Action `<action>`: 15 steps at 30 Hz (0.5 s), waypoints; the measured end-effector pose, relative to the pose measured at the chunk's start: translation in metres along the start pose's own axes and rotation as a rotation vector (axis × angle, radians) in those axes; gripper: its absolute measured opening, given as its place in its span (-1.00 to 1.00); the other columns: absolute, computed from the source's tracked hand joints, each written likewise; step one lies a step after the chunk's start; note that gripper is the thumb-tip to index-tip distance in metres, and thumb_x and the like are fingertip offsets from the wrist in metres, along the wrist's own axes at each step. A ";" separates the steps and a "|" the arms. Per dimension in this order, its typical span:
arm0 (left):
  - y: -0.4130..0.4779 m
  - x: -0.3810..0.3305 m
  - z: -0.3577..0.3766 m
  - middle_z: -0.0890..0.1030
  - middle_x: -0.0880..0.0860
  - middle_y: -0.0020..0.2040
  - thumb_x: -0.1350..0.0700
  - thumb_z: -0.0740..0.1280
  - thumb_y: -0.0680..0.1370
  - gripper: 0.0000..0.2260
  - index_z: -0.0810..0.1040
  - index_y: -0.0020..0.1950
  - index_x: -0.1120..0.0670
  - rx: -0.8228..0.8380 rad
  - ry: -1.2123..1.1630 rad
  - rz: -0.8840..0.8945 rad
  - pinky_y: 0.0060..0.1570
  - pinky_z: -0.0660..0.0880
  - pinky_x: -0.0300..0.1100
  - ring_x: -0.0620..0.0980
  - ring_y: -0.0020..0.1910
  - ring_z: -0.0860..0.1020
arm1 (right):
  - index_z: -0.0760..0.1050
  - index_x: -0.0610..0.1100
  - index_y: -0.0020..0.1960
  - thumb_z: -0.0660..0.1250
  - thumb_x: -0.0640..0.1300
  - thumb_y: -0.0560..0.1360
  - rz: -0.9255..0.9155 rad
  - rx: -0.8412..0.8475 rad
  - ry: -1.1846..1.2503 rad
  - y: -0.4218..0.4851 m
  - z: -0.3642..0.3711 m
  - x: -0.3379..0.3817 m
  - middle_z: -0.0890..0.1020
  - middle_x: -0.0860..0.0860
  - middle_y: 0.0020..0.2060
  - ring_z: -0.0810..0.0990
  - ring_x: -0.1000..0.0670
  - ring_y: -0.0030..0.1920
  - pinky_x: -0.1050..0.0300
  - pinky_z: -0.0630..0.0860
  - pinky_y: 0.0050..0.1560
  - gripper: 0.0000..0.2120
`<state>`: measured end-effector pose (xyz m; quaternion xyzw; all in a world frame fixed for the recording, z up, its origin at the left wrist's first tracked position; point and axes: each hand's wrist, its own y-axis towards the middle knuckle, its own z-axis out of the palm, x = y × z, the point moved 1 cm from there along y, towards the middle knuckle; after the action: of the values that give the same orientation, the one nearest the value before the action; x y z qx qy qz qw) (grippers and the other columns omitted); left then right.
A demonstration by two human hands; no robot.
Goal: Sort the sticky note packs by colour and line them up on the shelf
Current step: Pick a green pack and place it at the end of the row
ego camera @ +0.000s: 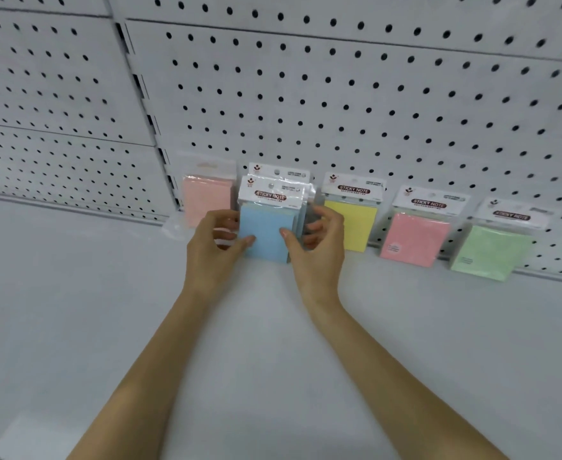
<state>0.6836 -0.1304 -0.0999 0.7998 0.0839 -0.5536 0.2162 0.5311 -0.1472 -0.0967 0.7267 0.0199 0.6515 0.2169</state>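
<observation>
Pinching the blue pack [266,232] between my left hand [213,244] and right hand [319,250], thumbs on its face, I needed to square it against the pegboard [339,104], flush beside the yellow pack [352,227].

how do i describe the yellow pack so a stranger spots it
Along the foot of the white pegboard, packs lean in a row on the shelf. The yellow pack is third from the right. It alone is yellow, between the hand-held blue pack and a pink pack.
</observation>
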 end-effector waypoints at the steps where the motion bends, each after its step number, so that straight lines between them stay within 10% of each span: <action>1: -0.002 -0.002 -0.003 0.59 0.00 0.03 0.19 0.49 0.43 -0.66 0.49 0.14 0.01 -0.022 0.003 -0.002 -0.13 0.53 -0.32 -0.18 -0.14 0.54 | 0.35 0.09 0.13 0.49 -0.24 0.36 -0.013 0.027 -0.017 0.000 -0.006 0.001 0.47 -0.04 -0.07 0.48 0.01 -0.18 0.33 0.43 -0.13 -0.52; 8: -0.027 -0.041 -0.032 0.49 0.09 0.32 -0.08 0.30 0.53 -0.52 0.40 0.39 0.10 0.137 0.723 0.514 0.15 0.43 0.01 0.06 0.25 0.42 | 0.35 -0.15 0.35 0.30 -0.19 0.54 -0.342 0.527 -0.576 0.023 -0.092 0.027 0.38 0.01 0.19 0.46 0.04 0.12 0.15 0.42 0.17 -0.60; 15: -0.054 -0.106 0.013 0.48 0.18 0.34 -0.11 0.19 0.55 -0.51 0.44 0.36 0.17 0.269 0.901 0.755 0.23 0.36 0.06 0.21 0.28 0.46 | 0.19 -0.09 0.49 0.21 0.00 0.58 -0.478 0.795 -1.026 0.025 -0.190 0.037 0.27 -0.02 0.46 0.17 -0.04 0.46 0.08 0.09 0.44 -0.48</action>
<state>0.6128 -0.0762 -0.0194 0.9505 -0.1933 -0.0512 0.2378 0.3487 -0.1033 -0.0430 0.9431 0.3117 0.1028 0.0539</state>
